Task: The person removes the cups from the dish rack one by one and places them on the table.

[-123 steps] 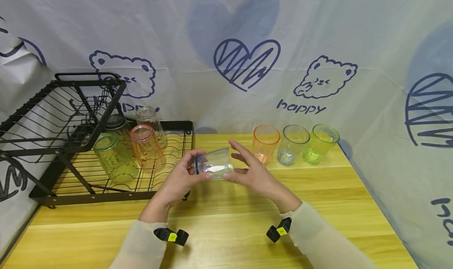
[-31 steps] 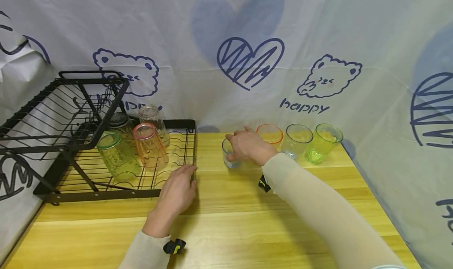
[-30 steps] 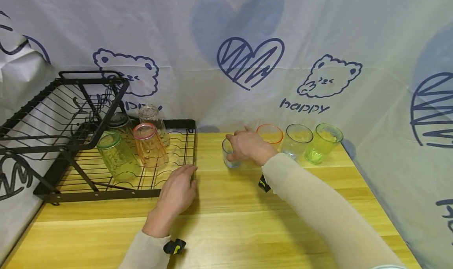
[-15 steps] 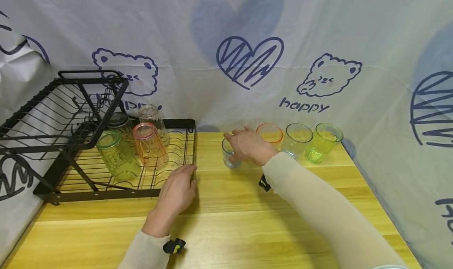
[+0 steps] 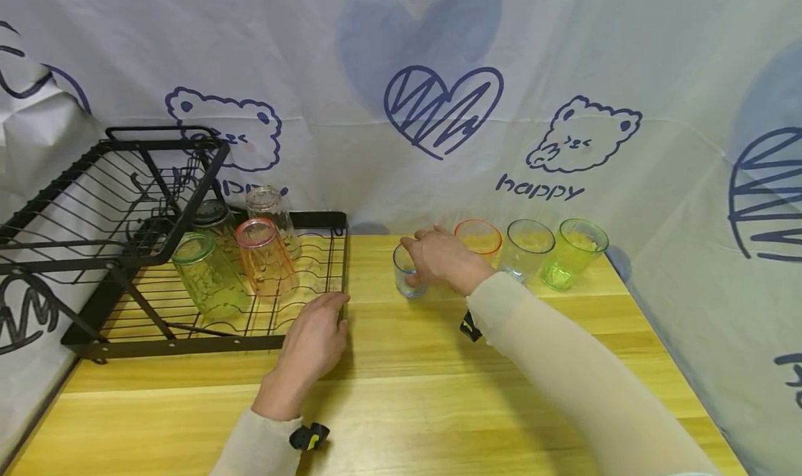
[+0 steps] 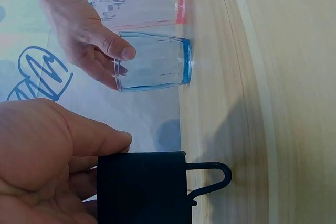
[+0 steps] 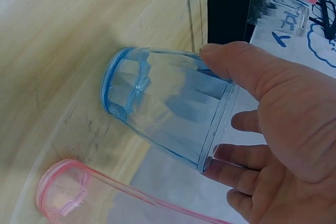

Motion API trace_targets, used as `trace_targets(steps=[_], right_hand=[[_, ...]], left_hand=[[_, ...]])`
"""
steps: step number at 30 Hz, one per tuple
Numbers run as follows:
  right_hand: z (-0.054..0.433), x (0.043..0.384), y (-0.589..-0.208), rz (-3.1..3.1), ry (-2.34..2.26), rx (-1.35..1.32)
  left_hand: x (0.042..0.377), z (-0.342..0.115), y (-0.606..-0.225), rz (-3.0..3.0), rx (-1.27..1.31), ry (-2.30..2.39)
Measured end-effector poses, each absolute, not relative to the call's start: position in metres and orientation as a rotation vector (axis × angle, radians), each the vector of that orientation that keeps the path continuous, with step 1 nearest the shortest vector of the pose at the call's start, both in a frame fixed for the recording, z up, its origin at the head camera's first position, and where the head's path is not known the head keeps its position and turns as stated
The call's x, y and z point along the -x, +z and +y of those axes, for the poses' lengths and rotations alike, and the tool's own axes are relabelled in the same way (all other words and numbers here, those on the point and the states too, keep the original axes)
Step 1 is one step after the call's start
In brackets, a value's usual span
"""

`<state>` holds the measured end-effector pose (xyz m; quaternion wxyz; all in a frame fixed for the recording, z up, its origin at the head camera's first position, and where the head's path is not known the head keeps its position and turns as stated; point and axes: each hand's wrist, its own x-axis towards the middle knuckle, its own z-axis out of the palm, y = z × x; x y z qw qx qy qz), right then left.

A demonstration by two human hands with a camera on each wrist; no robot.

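In the right wrist view a clear blue-tinted glass (image 7: 163, 98) stands upright on the table. My right hand (image 5: 441, 257) holds it near the rim, thumb on one side and fingertips on the other. The head view shows the same glass (image 5: 409, 281) left of an orange-rimmed glass (image 5: 477, 238). My left hand (image 5: 315, 337) rests with relaxed fingers at the front right corner of the black dish rack (image 5: 188, 346). In the left wrist view its thumb lies along the edge of the rack (image 6: 142, 187); some of its fingers are hidden behind the rack.
Another blue-rimmed glass (image 5: 529, 243) and a green glass (image 5: 567, 257) continue the row to the right. Several upside-down glasses stand in the rack, among them a green one (image 5: 209, 281) and an orange one (image 5: 266, 264). A printed cloth (image 5: 351, 163) hangs behind the table.
Earlier both hands held the blue glass sideways in the air. It then stood upright at the row's left end, under my right hand; my left hand moved to the rack. Little differs over the last second.
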<state>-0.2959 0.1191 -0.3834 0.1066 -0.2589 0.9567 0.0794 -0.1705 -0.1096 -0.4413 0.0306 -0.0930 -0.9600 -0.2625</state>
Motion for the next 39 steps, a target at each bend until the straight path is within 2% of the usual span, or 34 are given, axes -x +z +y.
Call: trace_targets(steps=[24,39], right_hand=[[0.118,0.296,-0.384,2.811,0.189,0.729],[0.117,0.297,-0.385,2.808,0.201,0.733]], left_hand=[[0.171,-0.112,-0.434,-2.985,0.252,-0.908],[0.186,-0.139,-0.41,-2.845,0.234,-0.871]])
